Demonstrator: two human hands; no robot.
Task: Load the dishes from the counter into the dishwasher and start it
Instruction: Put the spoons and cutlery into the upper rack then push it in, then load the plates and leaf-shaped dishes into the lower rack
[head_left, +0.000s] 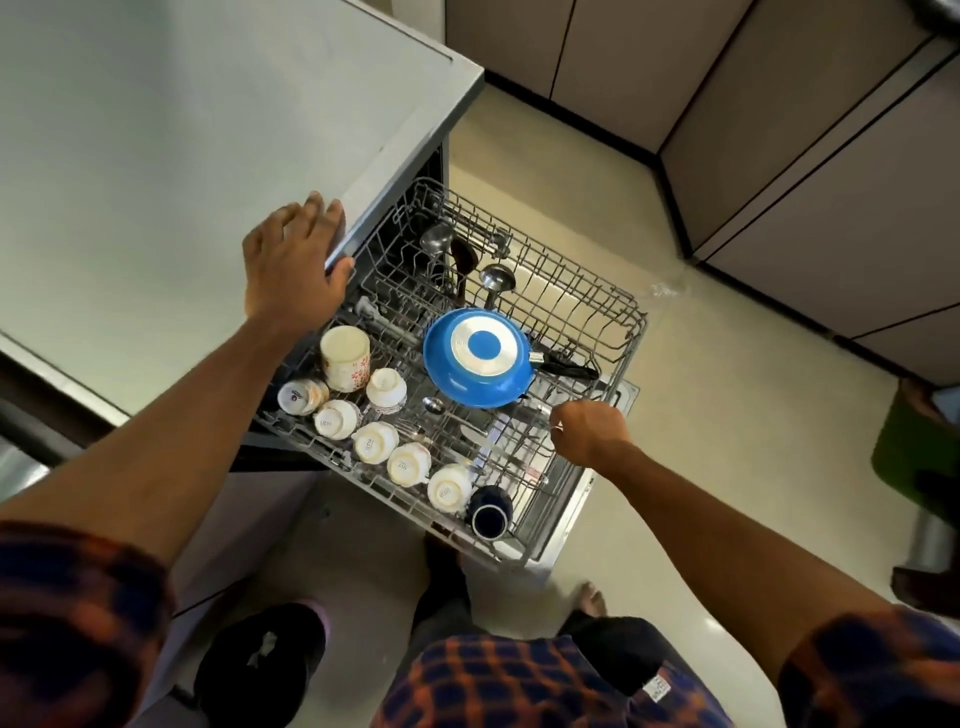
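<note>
Dishwasher rack (613, 332) stands pulled fully out over the lowered door, just below the counter (156, 156).

Load noted: blue pan (467, 384) lying bottom-up at mid-rack, black handle pointing toward the outer side. White cups (374, 441) upturned in a row along the near edge, with a tall cream mug (344, 358) behind them and a dark blue mug (491, 514) at the row's end. Two steel ladles (496, 278) stand upright toward the back.

Left hand (293, 260) lies flat on the counter's front edge, fingers straight and draped over the lip, holding nothing.

Right hand (587, 431) is over the rack just in front of the pan, fingers curled tight, pinching what appears to be a thin metal utensil (524, 413) lying across the wires; its type cannot be made out
</note>
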